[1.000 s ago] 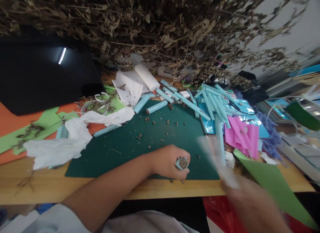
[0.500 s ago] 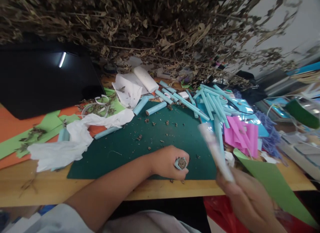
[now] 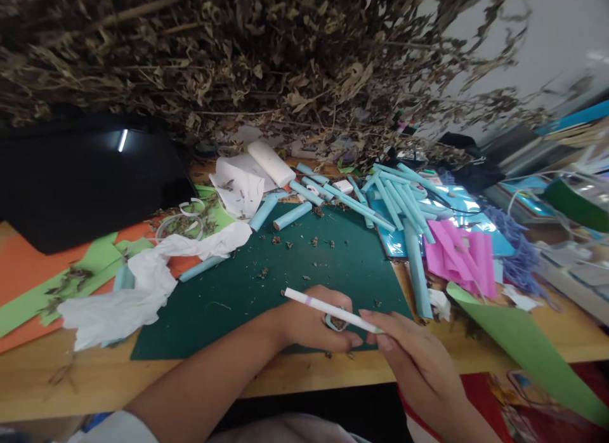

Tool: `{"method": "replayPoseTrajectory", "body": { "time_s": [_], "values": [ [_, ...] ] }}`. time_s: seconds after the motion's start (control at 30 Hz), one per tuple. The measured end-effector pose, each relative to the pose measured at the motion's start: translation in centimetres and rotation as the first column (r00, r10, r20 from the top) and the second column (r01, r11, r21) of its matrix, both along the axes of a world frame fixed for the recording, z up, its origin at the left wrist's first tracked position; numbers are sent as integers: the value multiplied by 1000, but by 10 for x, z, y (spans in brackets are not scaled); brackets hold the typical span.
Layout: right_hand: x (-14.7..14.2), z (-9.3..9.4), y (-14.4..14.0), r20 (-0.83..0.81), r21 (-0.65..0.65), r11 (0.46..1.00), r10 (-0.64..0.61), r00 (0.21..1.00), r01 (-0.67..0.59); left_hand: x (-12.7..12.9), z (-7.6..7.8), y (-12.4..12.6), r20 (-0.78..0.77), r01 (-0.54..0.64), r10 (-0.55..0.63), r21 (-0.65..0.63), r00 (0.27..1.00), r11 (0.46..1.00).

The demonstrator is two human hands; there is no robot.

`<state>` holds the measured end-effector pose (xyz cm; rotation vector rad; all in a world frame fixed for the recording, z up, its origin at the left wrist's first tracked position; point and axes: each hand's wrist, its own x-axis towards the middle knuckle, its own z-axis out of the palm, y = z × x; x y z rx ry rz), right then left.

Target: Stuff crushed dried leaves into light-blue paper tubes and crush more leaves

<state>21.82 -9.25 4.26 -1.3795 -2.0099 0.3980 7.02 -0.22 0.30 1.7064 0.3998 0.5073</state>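
Note:
My left hand [image 3: 311, 316] is wrapped round a light blue paper tube [image 3: 335, 320] held upright over the green mat's front edge. Brown crumbled leaf fills the tube's open top. A slim white stick [image 3: 328, 308] with a pale purple band and a small dark tip is pinched by my right hand [image 3: 413, 354]. It slants across, in front of the tube's mouth; whether it touches the tube I cannot tell. Crumbs of dried leaf [image 3: 262, 273] lie scattered on the dark green mat [image 3: 228, 310].
A pile of light blue tubes [image 3: 399, 195] lies at the back right, near pink paper [image 3: 459, 259]. Crumpled white tissue [image 3: 143, 290] and a black screen [image 3: 85, 176] are at left. Dried plants [image 3: 266, 62] hang over the back. Green paper [image 3: 518, 354] overhangs the right edge.
My right hand has swung left with the white stick, from beside the mat to the tube's mouth. My left hand still grips the tube in nearly the same place.

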Motion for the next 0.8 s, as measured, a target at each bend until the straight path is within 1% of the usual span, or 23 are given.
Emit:
{"method": "replayPoseTrajectory", "body": {
  "time_s": [0.07,0.17,0.3,0.37,0.43,0.53,0.67,0.8],
  "values": [
    [-4,-3,1,-36,17,1000,26,999,-25,-1,-2,0,52,15,-12,-65,999,998],
    [-8,-7,2,-49,56,997,50,998,-47,-3,-3,0,116,34,-22,-103,993,994],
    [-9,-8,-2,50,109,994,23,998,-29,-4,-1,1,224,120,-82,-162,971,979],
    [-9,-8,-4,98,127,992,12,995,-24,-3,-1,1,276,145,-96,-161,956,976],
    [-10,-8,-6,132,142,990,9,991,-28,-2,0,1,302,118,-74,-130,950,984],
    [-10,-8,-8,183,145,989,15,983,-42,-2,0,-1,300,69,-39,-89,953,994],
    [-10,-5,-9,255,149,986,33,966,-73,-2,1,-3,274,60,-37,-78,961,995],
    [-12,1,-8,334,237,968,3,942,-87,-3,2,-4,251,27,-12,-59,968,998]
  ]
}}
